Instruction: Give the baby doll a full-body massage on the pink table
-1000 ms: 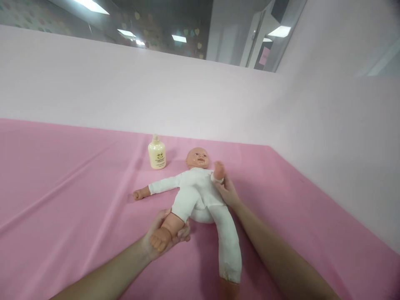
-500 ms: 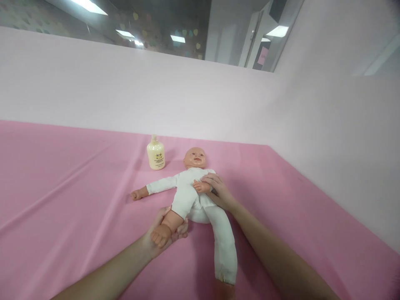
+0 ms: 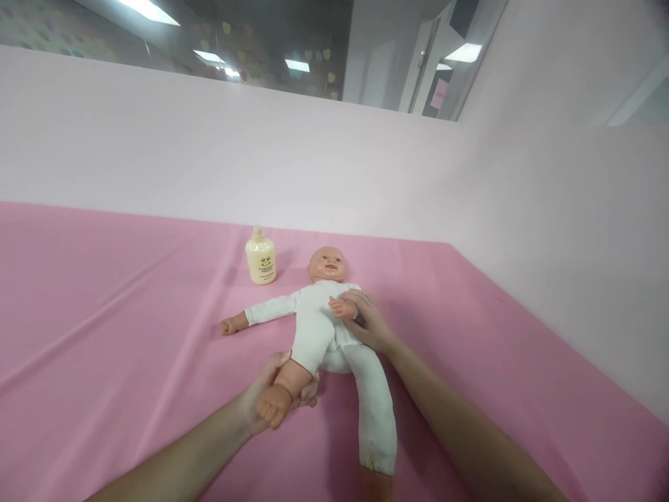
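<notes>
A baby doll (image 3: 318,324) in a white bodysuit lies on its back on the pink sheet (image 3: 104,335), head towards the far wall. My left hand (image 3: 261,401) cups the doll's bare lower leg and foot, lifted a little off the sheet. Over the doll's chest, my right hand (image 3: 368,324) holds the doll's arm by the wrist. Its other arm stretches out to the left, and its other leg, sleeved in white cloth, points towards me.
A cream lotion bottle (image 3: 260,257) stands upright just left of the doll's head. Pale pink walls (image 3: 523,209) close the surface at the back and on the right.
My right hand has brought the doll's arm down from upright to across its chest. My left hand has kept hold of the foot and shifted it slightly.
</notes>
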Motion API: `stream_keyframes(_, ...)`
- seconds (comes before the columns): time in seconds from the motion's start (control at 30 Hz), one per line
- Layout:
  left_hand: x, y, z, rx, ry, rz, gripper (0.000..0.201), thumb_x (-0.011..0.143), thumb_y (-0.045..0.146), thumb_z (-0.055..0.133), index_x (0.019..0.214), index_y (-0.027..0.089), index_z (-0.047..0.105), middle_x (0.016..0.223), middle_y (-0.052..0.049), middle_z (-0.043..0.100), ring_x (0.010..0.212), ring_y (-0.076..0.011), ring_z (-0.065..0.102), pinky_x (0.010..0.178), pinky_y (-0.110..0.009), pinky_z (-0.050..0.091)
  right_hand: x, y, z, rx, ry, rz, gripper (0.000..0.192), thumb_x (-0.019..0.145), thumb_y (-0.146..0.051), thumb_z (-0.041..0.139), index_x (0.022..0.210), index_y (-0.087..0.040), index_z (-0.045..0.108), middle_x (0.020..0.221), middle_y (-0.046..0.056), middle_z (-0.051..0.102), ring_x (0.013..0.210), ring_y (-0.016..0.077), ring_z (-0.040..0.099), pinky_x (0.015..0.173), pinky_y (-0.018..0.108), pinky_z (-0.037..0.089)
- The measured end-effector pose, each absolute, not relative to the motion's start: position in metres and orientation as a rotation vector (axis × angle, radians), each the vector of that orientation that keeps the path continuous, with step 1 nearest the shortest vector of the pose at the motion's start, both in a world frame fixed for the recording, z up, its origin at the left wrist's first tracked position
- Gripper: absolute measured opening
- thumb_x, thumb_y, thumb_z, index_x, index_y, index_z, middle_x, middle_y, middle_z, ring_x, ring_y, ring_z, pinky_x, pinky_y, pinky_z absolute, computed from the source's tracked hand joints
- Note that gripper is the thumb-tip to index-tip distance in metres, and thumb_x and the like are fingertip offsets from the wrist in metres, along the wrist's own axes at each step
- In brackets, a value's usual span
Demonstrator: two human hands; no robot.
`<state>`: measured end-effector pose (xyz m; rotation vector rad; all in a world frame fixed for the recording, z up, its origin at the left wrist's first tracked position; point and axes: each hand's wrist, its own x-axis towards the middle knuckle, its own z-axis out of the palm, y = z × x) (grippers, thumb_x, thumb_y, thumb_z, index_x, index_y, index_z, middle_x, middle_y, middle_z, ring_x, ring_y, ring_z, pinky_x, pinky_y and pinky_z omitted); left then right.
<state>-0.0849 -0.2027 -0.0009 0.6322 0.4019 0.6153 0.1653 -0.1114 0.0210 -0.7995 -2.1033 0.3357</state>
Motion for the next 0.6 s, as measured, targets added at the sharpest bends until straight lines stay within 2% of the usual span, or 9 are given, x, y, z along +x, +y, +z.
stream_keyframes(0.13,-0.092,-0.209,-0.016,0.764,0.326,0.567,0.066,0.073,0.074,0.049,0.078,0.011,0.066,0.059,-0.002,0.051,0.062,-0.0170,0.046,0.071,-0.036,0.038,0.168,-0.111,0.015,-0.857,-1.907,0.540,0.046,0.088,-0.025,0.061,0.133,-0.028,0.052,0.134,0.008,0.057,0.128,0.0260,0.050,0.110,0.047,0.039)
stream_keyframes(0.23,-0.094,-0.211,-0.022,0.820,0.332,0.568,0.064,0.075,0.071,0.047,0.085,0.011,0.068,0.062,-0.003,0.053,0.065,-0.0184,0.048,0.075,-0.037,0.038,0.172,-0.105,0.007,-0.921,-1.671,0.794,0.051,0.085,-0.030,0.064,0.135,-0.027,0.052,0.137,0.008,0.056,0.126,0.0255,0.052,0.105,0.043,0.044)
stream_keyframes(0.4,-0.094,-0.216,-0.013,0.821,0.337,0.508,0.063,0.075,0.069,0.048,0.090,0.011,0.067,0.071,-0.006,0.058,0.070,-0.0204,0.051,0.076,-0.037,0.039,0.179,-0.085,-0.005,-0.844,-1.097,1.029,0.042,0.078,-0.032,0.070,0.119,-0.026,0.060,0.117,0.003,0.066,0.110,0.0211,0.061,0.099,0.039,0.048)
stream_keyframes(0.6,-0.092,-0.226,0.009,0.829,0.328,0.453,0.052,0.075,0.058,0.060,0.093,0.009,0.069,0.075,-0.008,0.063,0.074,-0.0219,0.058,0.074,-0.036,0.044,0.195,-0.071,-0.004,-0.657,-0.706,1.186,0.035,0.078,-0.031,0.066,0.111,-0.027,0.056,0.100,0.000,0.067,0.098,0.0186,0.065,0.088,0.037,0.055)
